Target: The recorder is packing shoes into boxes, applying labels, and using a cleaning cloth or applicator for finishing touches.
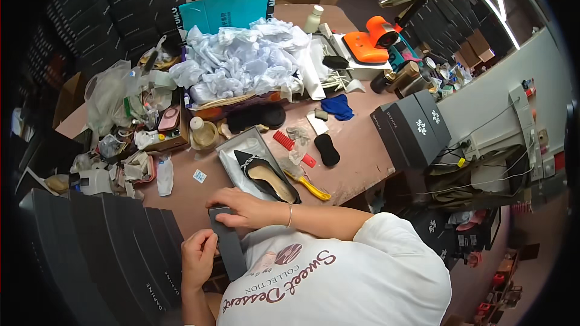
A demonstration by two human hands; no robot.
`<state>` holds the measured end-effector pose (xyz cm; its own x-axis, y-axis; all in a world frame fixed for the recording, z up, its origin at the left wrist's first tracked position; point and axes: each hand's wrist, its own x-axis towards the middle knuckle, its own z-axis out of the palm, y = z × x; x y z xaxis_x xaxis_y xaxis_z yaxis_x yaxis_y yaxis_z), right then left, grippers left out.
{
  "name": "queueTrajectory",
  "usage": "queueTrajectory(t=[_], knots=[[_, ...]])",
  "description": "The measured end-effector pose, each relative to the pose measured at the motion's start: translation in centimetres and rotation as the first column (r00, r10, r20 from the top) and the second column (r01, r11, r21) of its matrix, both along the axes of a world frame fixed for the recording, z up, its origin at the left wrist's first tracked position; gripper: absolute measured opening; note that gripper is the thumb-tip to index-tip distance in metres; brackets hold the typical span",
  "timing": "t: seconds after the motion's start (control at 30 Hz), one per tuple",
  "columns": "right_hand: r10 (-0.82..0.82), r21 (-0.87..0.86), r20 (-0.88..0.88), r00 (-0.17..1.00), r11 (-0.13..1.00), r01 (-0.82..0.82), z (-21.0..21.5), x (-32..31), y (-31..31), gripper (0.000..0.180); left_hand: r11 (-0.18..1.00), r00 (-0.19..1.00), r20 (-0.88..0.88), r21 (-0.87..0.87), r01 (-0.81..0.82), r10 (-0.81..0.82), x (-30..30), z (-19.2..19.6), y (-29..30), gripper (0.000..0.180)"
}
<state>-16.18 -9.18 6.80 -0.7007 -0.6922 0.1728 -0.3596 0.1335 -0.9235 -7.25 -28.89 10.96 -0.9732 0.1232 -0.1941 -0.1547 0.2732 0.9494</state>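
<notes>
Against my white shirt, at the table's near edge, a dark grey shoe box or its lid [229, 249] is tilted with a narrow side up. My right hand [249, 210] is closed over its far end, thumb on the upper face. Curled fingers of my left hand [198, 255] grip its left edge; their tips are partly hidden. Just beyond, a black pointed shoe [269, 180] with a beige insole and a decorated strap lies in an open box lined with pale paper [234, 152]. A yellow-handled brush [311, 188] touches the area beside that box.
A heap of white crumpled paper [241, 54] fills the back. Right of the shoe lie a red comb-like brush [283, 139], a black pad [327, 149] and a blue cloth [338, 107]. Dark shoe boxes [417, 127] stand at right; more boxes [115, 247] line up at left.
</notes>
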Motion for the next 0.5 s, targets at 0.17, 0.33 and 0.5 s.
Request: queueTrajectory(t=[0.17,0.33,0.5], knots=[[0.0,0.009,0.005,1.0,1.0,0.0,-0.2,0.1,-0.5,0.038,1.0,0.997,0.078,0.016,0.025,-0.027,0.4,0.4,-1.1,0.017],[-0.057,0.008,0.026,0.998,0.998,0.057,-0.2,0.3,-0.3,0.037,0.99,0.994,0.094,0.129,0.05,-0.063,-0.1,-0.1,-1.1,0.021],[-0.029,-0.043,0.103,0.994,0.998,0.034,0.0,0.7,-0.7,0.037,0.976,0.999,0.036,0.219,-0.001,-0.007,0.7,-0.3,-1.3,0.027]])
